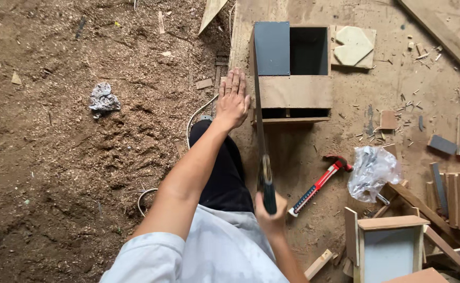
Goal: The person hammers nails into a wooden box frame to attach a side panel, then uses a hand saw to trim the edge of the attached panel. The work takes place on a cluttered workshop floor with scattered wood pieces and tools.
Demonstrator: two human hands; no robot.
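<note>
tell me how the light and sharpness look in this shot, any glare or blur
Head view: soft, even daylight, no hard shadows; the box interior is dark. Mild glare on the plastic bag. The saw and right hand look slightly blurred; the left hand and hammer are sharp.

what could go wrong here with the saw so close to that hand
The left hand lies flat right beside the handsaw blade at the wooden box; a jump of the blade could cut its fingers. The box rests loose on the board, so it might shift. The hammer lies near the right hand.
</note>
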